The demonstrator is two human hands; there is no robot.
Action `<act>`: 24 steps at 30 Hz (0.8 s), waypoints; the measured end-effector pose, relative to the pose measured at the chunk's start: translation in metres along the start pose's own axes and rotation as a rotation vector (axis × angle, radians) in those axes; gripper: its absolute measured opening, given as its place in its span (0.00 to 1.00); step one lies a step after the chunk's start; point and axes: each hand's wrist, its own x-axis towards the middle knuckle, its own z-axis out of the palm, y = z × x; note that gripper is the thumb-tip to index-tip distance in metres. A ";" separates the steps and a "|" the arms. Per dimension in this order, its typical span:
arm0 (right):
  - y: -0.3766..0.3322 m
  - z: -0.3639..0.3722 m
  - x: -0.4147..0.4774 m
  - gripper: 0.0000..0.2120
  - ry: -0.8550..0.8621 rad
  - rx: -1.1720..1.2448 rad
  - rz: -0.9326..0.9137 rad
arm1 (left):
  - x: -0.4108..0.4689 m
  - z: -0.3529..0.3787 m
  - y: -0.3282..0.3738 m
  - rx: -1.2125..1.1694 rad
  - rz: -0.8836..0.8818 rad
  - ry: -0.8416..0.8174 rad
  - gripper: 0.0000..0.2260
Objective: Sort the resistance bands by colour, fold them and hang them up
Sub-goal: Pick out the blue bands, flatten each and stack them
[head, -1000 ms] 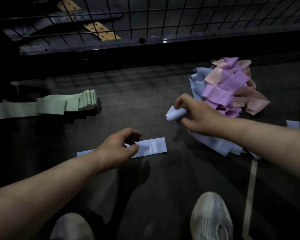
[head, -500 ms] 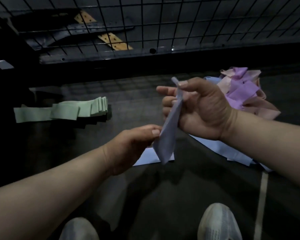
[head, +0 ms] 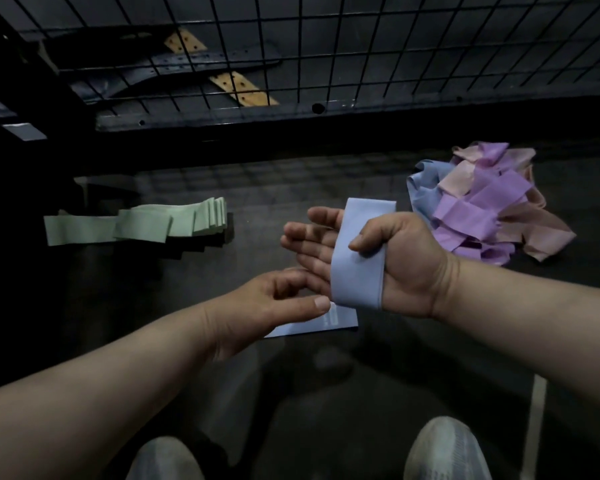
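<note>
A light blue resistance band lies across the upturned palm of my right hand, and the thumb pins it there. The band wraps from above the palm down round the hand's lower edge. My left hand hovers just below and left of it, fingers loosely curled, thumb tip close to the band's lower corner, holding nothing that I can see. A folded blue band lies flat on the floor under my hands. Folded green bands form a row at the left. A tangled pile of purple, pink and blue bands sits at the right.
A black wire grid panel stands along the far side, with dark straps and wooden pieces behind it. My two shoes show at the bottom edge. A pale line runs along the dark floor at the lower right.
My right hand pulled a blue band from the pile, lifted it, then turned palm up with the band laid flat under the thumb. My left hand let go of its lower end.
</note>
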 end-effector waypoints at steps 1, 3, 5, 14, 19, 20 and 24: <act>-0.001 0.001 0.001 0.26 0.022 0.005 -0.002 | -0.001 0.001 0.000 -0.004 0.020 -0.006 0.20; -0.002 0.004 0.006 0.19 0.046 0.068 -0.014 | -0.001 0.003 0.000 -0.063 0.048 -0.021 0.24; -0.004 0.008 0.013 0.14 0.028 0.148 -0.040 | -0.001 0.005 -0.001 -0.109 0.031 -0.069 0.23; -0.040 -0.010 0.044 0.19 0.354 0.187 -0.124 | -0.010 -0.008 -0.024 -0.334 -0.149 -0.010 0.18; -0.018 -0.020 0.044 0.29 0.459 0.038 0.007 | -0.010 -0.010 -0.022 -0.500 -0.069 0.035 0.22; -0.015 -0.022 0.043 0.29 0.487 -0.023 0.030 | -0.009 -0.011 -0.021 -0.527 -0.060 0.061 0.23; 0.000 -0.026 0.033 0.31 0.540 -0.301 0.232 | -0.004 -0.013 -0.017 -0.522 -0.033 0.153 0.24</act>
